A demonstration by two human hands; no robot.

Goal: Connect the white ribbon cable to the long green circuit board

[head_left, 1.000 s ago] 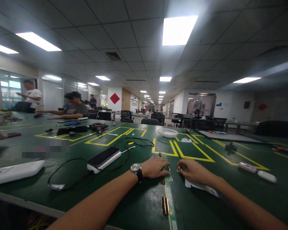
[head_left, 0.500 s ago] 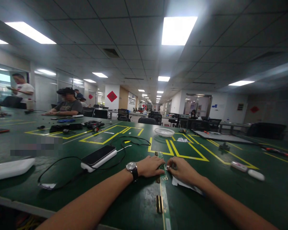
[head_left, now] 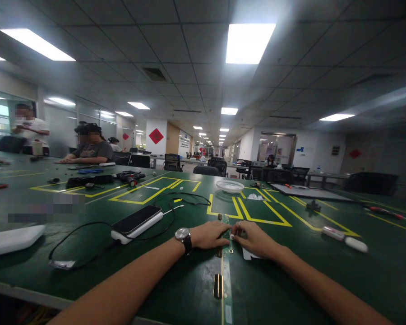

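A long, narrow green circuit board (head_left: 226,275) lies lengthwise on the table, pointing away from me. Black-and-gold connector parts (head_left: 218,286) stick out along its left edge. My left hand (head_left: 209,235), with a watch on the wrist, rests across the far half of the board, fingers stretched out over it. On the board's right side, my right hand (head_left: 253,238) pinches a small white piece (head_left: 232,236) between thumb and fingertips, at the board's surface. Part of this piece is hidden by the fingers. A white paper sheet (head_left: 247,255) lies partly under my right hand.
Left of my arms, a phone (head_left: 137,220) lies on a white power bank with a black cable. A white basket (head_left: 230,186) and crumpled tissue (head_left: 256,197) stand farther back. At right are a pink-and-white object (head_left: 333,233) and a white case (head_left: 356,244). A person (head_left: 94,146) sits across the table.
My right hand has moved slightly left, bringing the small white piece onto the board. My left hand stays in place on the board. The view has shifted a little.
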